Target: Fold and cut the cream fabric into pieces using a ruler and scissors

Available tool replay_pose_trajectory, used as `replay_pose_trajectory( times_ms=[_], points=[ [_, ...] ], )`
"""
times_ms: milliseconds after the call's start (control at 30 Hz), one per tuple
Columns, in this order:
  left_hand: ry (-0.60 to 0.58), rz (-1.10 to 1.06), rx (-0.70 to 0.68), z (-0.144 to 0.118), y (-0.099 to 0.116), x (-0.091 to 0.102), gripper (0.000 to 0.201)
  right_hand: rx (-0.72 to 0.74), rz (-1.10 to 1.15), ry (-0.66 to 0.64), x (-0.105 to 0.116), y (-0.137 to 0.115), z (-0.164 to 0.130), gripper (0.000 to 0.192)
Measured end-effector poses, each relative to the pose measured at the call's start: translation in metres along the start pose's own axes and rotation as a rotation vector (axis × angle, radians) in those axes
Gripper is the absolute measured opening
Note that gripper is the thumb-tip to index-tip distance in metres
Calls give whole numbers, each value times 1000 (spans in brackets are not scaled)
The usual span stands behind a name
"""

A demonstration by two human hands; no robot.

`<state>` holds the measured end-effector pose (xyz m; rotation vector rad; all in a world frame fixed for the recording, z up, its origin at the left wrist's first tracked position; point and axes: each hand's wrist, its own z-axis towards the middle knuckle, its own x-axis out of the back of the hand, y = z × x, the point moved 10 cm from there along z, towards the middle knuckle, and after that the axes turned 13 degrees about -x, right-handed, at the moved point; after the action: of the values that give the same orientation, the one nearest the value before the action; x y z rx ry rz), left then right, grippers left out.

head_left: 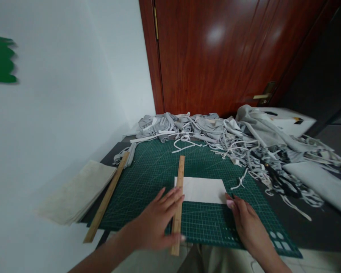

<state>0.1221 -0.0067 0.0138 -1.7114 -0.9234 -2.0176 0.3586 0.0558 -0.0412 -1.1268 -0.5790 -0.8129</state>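
Observation:
A narrow wooden ruler (pixel 177 222) lies upright in view across the left end of a white rectangular piece of cloth (pixel 204 190). My left hand (pixel 159 220) is over the ruler, fingers stretched out and touching it, thumb apart lower down. Beside the cloth's lower right corner is my right hand (pixel 246 220), its fingers curled together. Something small and pinkish shows at its fingertips; whether that is a nail or a held thing is unclear. Under both lies a green cutting mat (pixel 204 220) with a printed grid.
A second wooden ruler (pixel 106 199) slants along the mat's left edge, beside stacked pale cloth (pixel 76 191). Grey and white scraps (pixel 199 127) heap along the back and right. A white box (pixel 284 119) stands at the back right, before a brown door (pixel 210 57).

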Motion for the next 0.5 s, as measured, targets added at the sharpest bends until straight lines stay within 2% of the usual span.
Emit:
replay_pose_trajectory(
  times_ms=[33,100,167,233,333,500],
  points=[
    [-24,-15,-17,-5,16,-7,91,-2,-4,1,0,1,0,38],
    [-39,19,16,-13,33,-22,101,-5,-18,6,-1,2,0,40],
    [8,90,91,-18,34,-34,101,-10,-26,5,-2,3,0,42],
    [60,162,137,-20,28,-44,91,-13,-16,-1,-2,4,0,42],
    [100,239,131,-18,23,-58,80,-20,13,-15,-3,4,1,42],
    [112,301,121,-11,29,-66,71,-38,29,-41,-4,6,1,43]
  ],
)
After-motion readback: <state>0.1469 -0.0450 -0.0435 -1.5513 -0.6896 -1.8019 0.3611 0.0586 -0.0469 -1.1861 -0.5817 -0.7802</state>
